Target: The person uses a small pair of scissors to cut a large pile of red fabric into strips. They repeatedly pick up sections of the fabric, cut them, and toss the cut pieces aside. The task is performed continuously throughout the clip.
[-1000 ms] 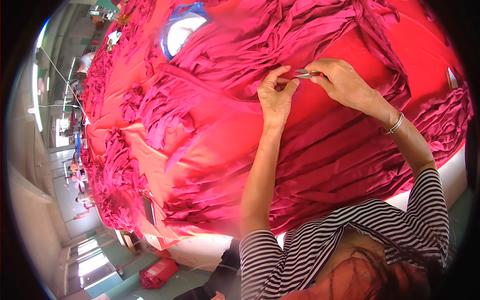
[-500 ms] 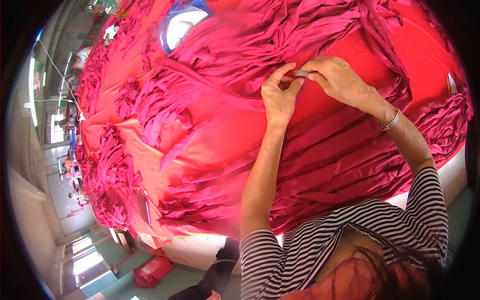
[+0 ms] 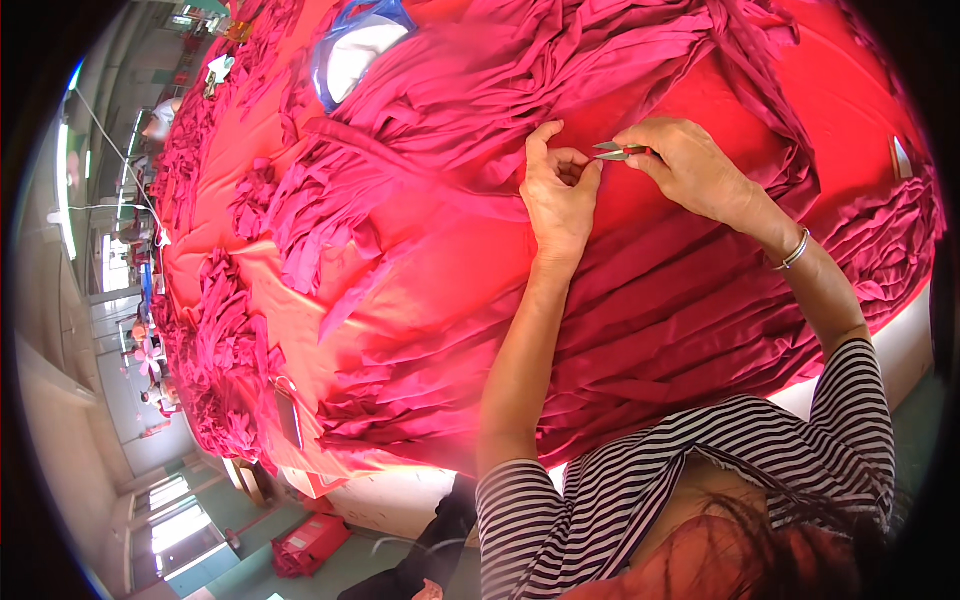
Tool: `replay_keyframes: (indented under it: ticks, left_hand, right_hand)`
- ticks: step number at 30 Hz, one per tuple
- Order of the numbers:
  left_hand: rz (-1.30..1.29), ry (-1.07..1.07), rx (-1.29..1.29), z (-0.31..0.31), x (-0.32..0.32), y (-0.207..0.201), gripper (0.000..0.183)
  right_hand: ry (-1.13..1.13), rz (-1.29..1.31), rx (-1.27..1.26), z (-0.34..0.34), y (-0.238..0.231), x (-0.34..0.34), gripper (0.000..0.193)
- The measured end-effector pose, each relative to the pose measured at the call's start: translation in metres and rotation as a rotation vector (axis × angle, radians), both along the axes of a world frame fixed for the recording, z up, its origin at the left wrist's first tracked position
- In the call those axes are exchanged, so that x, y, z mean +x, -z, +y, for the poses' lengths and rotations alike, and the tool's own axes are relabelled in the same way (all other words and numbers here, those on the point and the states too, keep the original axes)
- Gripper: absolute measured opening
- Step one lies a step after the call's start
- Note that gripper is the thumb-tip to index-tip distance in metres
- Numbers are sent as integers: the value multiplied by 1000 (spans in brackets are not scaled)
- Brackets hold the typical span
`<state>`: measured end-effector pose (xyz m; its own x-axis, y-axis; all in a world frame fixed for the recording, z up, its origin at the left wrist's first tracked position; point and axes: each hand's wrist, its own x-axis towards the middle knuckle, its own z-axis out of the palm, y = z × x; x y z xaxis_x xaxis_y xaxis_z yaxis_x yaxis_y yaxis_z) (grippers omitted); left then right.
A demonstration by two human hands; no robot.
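My right hand [image 3: 695,170] is closed around small thread snips [image 3: 612,153], their two pointed blades spread apart and aimed at my left hand. My left hand [image 3: 560,200] is just left of the blade tips, with the index finger raised and the other fingers curled toward the thumb. A long dark pink fabric strip [image 3: 430,180] runs from the left into this hand and does not come out on the other side; its end is hidden by the fingers. Both hands are above bright red cloth [image 3: 460,260] that covers the table.
Heaps of dark pink strips [image 3: 520,70] lie beyond my hands, and more strips [image 3: 640,340] spread near me. A blue-rimmed bag with something white [image 3: 360,55] sits at the far left. A phone-like flat object [image 3: 288,418] lies near the left edge. A red bag [image 3: 312,545] is on the floor.
The snips' blades have spread apart and drawn slightly away from my left fingers. My left index finger has lifted, and my right hand has shifted a little right.
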<state>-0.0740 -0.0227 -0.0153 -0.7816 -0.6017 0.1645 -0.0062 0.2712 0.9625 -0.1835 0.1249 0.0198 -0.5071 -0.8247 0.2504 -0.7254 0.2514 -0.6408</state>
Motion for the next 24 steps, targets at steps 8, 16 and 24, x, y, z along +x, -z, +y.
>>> replay_keyframes:
  ticks: [8, 16, 24]
  left_hand:
    - [13, -18, -126, 7, 2, 1, 56]
    - [0, -18, -194, 7, 3, 5, 54]
    - [-9, 1, -300, 7, 3, 10, 52]
  right_hand:
    - [-4, 17, -29, -1, 9, 4, 15]
    - [-14, -21, 26, -1, 1, 5, 15]
    - [-50, 36, 25, -1, 6, -1, 14]
